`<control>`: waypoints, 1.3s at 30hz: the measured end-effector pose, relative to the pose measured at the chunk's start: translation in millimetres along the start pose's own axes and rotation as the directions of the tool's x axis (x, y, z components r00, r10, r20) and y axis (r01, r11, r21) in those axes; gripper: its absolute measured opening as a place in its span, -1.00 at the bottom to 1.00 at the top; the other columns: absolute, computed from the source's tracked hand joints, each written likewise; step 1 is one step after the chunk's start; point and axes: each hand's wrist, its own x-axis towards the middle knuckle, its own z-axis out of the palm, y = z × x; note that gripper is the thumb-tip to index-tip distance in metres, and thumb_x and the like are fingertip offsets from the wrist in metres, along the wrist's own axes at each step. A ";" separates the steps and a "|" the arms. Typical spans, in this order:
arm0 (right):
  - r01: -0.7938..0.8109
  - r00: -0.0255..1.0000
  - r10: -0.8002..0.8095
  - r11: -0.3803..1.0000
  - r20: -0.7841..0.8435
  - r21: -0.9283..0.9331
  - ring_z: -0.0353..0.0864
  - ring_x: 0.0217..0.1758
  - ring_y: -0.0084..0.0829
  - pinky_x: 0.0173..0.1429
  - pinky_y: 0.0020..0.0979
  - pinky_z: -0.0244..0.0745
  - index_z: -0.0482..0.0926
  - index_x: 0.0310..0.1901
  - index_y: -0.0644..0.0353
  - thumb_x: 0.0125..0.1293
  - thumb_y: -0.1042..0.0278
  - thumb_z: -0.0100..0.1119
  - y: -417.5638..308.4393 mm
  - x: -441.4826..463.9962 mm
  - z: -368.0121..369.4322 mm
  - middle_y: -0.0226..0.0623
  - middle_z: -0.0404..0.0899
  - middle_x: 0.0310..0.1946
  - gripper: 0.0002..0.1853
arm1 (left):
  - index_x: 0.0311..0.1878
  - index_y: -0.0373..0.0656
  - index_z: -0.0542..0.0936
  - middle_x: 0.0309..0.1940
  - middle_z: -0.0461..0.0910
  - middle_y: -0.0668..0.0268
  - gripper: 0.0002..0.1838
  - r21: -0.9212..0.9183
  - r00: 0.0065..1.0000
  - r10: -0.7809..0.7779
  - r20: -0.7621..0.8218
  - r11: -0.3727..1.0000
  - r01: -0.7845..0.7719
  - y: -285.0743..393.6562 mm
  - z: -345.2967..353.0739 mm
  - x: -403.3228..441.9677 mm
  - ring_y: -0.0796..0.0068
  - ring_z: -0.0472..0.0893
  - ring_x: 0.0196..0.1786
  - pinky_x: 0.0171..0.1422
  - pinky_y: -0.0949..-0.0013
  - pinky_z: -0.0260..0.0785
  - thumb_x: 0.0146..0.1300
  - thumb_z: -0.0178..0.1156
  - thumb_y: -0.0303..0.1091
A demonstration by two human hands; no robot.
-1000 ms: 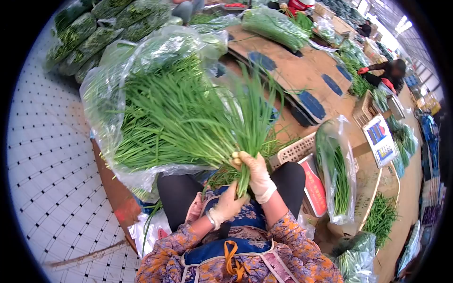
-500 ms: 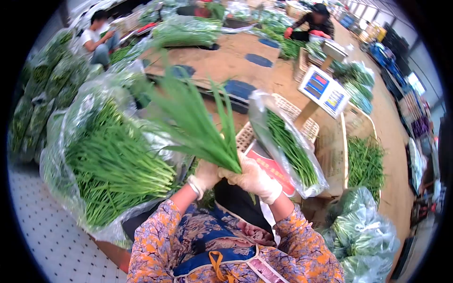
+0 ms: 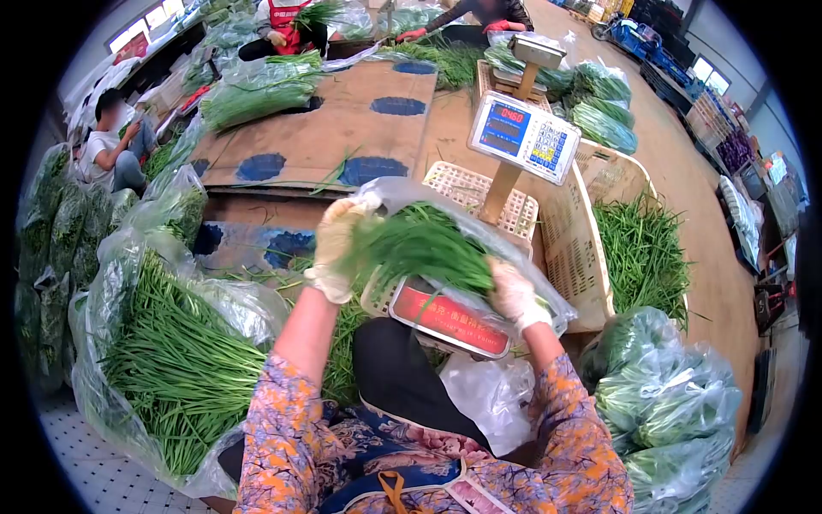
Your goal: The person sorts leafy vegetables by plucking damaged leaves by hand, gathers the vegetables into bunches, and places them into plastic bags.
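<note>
In a pale glove, my right hand [image 3: 516, 295] is closed around the stem end of a bunch of garlic chives [image 3: 437, 257]. The bunch lies sideways over a clear plastic bag [image 3: 552, 295] on the scale's red plate [image 3: 449, 319], its blurred leaf tips pointing left. My gloved left hand [image 3: 336, 244] pinches the bag's edge at its upper left end, beside those tips. More chives show inside the bag. The scale's display [image 3: 524, 137] stands on a post behind it, red digits lit. A large open bag of chives [image 3: 184, 360] lies at my left.
Right of the scale stands a cream crate [image 3: 586, 257] with loose chives [image 3: 640, 257]. Filled bags [image 3: 668, 403] are piled at lower right. Ahead lies a brown board [image 3: 342, 141] with dark patches, a bagged bundle [image 3: 261, 92] on it. Several people work or sit farther back.
The bunch has moved from before my body, held upright in both hands, to lie over the bag on the scale. My left hand has moved to the bag's edge. The view has shifted.
</note>
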 end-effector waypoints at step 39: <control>-0.404 0.747 0.652 0.286 0.132 0.869 0.58 -0.37 -0.42 -0.28 -0.44 0.46 0.52 -0.37 0.26 0.20 0.32 0.12 52.3 -103.1 -139.3 -0.29 0.60 -0.41 -0.84 | 0.04 -0.13 0.49 -0.26 0.60 0.33 -0.69 -0.020 0.986 -0.061 0.154 0.998 0.065 52.0 13.9 -53.9 0.81 0.27 -0.62 -0.61 0.68 0.03 0.25 0.08 -0.30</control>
